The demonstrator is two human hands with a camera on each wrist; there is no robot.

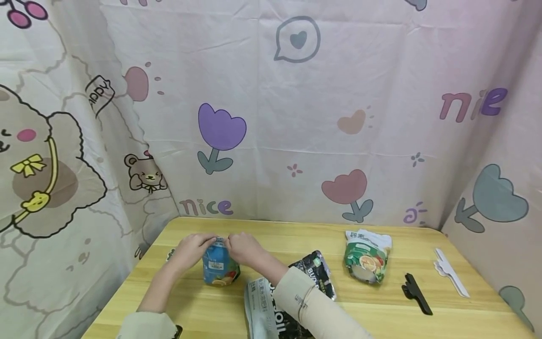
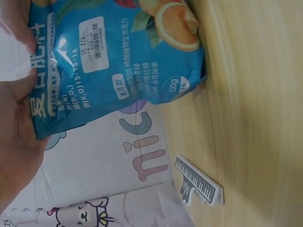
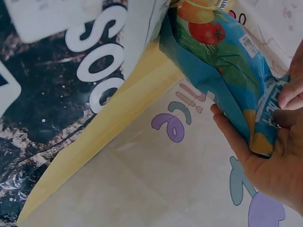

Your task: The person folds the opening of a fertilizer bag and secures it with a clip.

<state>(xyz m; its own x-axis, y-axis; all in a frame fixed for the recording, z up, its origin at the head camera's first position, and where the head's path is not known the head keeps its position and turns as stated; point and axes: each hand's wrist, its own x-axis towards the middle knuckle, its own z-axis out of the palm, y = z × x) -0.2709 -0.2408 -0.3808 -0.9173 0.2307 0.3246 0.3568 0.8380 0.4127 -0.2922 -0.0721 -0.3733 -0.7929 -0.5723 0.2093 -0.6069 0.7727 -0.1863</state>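
A blue pouch (image 1: 217, 269) printed with fruit stands upright on the left of the table, its top edge held by both hands. My left hand (image 1: 192, 249) pinches the top left corner, and my right hand (image 1: 245, 248) grips the top right corner. In the left wrist view, the pouch (image 2: 113, 56) shows a barcode sticker and a 500g mark, with left fingers and thumb (image 2: 21, 90) at its top. From the right wrist, the top looks folded down between the fingers of the right hand (image 3: 272, 165).
A black-and-white soil bag (image 1: 262, 306) and a black pouch (image 1: 319, 273) lie under the right forearm. Farther right are a green fruit-printed pouch (image 1: 367, 259), a black clip (image 1: 417, 294) and a white clip (image 1: 450, 273). A piano-key clip (image 2: 199, 179) lies left of the blue pouch.
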